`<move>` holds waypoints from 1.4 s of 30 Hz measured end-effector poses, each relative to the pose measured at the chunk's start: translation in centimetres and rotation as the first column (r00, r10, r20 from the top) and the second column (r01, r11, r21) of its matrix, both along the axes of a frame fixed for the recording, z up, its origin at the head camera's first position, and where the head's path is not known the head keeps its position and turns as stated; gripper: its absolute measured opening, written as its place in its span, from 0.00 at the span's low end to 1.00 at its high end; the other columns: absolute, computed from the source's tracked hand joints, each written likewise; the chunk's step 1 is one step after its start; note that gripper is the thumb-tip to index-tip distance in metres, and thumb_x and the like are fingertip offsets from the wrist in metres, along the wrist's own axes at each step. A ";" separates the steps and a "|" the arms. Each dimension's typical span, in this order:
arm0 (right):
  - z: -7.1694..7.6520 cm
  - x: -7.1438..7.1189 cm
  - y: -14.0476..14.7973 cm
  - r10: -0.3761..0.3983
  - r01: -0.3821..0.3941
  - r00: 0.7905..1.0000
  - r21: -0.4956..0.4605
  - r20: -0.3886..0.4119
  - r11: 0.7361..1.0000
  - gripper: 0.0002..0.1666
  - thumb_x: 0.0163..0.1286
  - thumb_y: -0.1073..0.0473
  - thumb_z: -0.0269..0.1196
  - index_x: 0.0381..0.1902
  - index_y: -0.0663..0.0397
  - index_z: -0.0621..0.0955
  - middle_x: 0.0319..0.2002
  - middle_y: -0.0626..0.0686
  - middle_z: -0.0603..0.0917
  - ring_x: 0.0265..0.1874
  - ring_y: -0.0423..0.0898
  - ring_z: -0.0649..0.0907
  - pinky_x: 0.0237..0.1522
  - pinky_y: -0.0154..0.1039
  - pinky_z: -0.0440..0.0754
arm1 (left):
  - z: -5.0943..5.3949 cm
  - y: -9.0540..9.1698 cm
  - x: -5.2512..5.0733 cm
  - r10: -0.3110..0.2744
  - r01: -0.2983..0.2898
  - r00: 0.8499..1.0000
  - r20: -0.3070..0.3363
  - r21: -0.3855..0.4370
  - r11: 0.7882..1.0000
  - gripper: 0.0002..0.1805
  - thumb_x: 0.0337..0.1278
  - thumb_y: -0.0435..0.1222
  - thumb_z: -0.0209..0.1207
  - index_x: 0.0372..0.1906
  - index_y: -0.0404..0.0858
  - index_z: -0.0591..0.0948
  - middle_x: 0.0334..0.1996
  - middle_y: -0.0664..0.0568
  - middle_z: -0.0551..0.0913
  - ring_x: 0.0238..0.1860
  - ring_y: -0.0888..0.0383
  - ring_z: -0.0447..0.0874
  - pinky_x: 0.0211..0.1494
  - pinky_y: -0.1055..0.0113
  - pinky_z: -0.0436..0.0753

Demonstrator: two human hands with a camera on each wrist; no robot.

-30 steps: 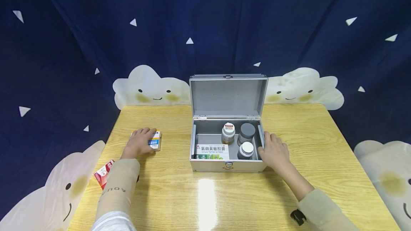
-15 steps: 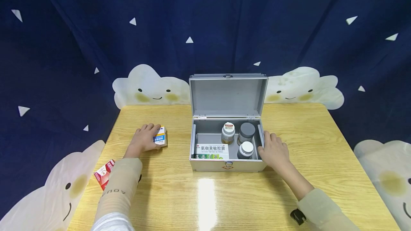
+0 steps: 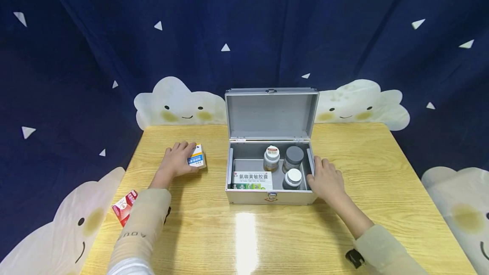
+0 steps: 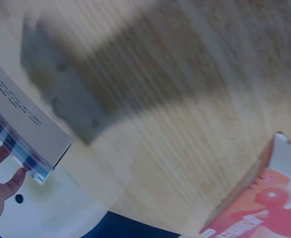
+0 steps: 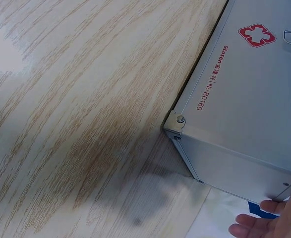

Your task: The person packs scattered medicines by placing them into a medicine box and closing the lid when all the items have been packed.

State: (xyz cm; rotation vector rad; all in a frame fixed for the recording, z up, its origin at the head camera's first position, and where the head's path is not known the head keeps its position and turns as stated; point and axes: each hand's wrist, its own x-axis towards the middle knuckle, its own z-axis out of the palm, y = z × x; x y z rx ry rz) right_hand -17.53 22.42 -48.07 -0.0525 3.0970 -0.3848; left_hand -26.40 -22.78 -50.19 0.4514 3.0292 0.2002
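My left hand (image 3: 177, 160) holds a small white medicine box (image 3: 196, 156) with blue and orange bands, left of the metal case. In the left wrist view, fingers curl at the edge of that medicine box (image 4: 26, 111), with a dark shadow on the table beyond. My right hand (image 3: 326, 180) grips the right wall of the silver first-aid case (image 3: 248, 197), its thumb over the rim and its fingers outside. The case stands with its lid up. Inside are a white bottle (image 3: 271, 158), a grey-lidded jar (image 3: 293, 156), a white-capped dark bottle (image 3: 292, 178) and a flat medicine carton (image 3: 252, 178).
A red and white medicine box (image 3: 124, 207) lies at the table's left side, partly behind my left forearm. The wooden table (image 3: 206, 232) ends at a dark blue curtain (image 3: 244, 20) with cloud prints.
My left hand has moved right with the white and blue medicine box, which now sits slightly higher in view and is tilted. My right hand and the case have stayed put.
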 end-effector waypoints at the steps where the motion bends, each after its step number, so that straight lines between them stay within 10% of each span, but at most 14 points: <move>1: 0.0 0.0 0.0 0.001 -0.001 1.000 0.001 -0.001 1.000 0.36 0.60 0.54 0.52 0.62 0.68 0.59 0.50 0.70 0.69 0.49 0.68 0.70 0.43 0.63 0.68 | 0.2 0.2 0.0 -0.001 0.001 1.000 -0.007 0.000 1.000 0.49 0.31 0.57 0.62 0.66 0.45 0.61 0.57 0.43 0.66 0.56 0.44 0.63 0.51 0.43 0.63; 23: 0.0 0.1 0.1 -0.003 0.002 1.000 -0.005 -0.012 1.000 0.35 0.60 0.54 0.52 0.61 0.67 0.60 0.48 0.70 0.69 0.47 0.67 0.71 0.42 0.62 0.68 | 5.3 4.2 0.8 -0.098 0.104 0.980 -0.174 0.029 0.994 0.50 0.27 0.60 0.59 0.65 0.45 0.62 0.55 0.45 0.68 0.54 0.46 0.64 0.51 0.44 0.65; 42: 0.0 0.1 0.0 -0.002 0.002 1.000 -0.004 -0.003 1.000 0.36 0.61 0.54 0.52 0.62 0.68 0.59 0.51 0.71 0.69 0.49 0.68 0.70 0.44 0.63 0.67 | 7.8 7.9 1.8 -0.184 0.186 0.959 -0.216 -0.014 0.983 0.50 0.28 0.62 0.58 0.65 0.45 0.63 0.53 0.47 0.69 0.53 0.49 0.66 0.50 0.45 0.67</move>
